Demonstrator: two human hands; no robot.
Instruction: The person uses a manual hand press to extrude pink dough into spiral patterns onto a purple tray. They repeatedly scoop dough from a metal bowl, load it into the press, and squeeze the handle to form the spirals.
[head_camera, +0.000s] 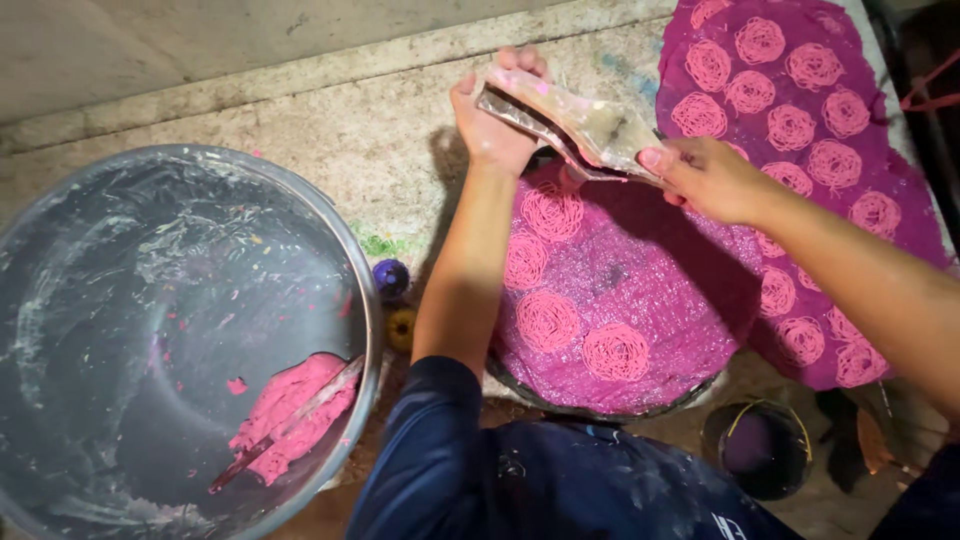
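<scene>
Your left hand (490, 125) and right hand (705, 178) both clamp the dough-smeared piping bag (575, 125) above the pink spiral-covered tray (610, 300)

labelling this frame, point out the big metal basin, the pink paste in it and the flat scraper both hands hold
metal basin (60, 215): head view, bare inner wall
pink paste (285, 400): head view, middle of lump
flat scraper (585, 125): head view, smeared face between hands
</scene>
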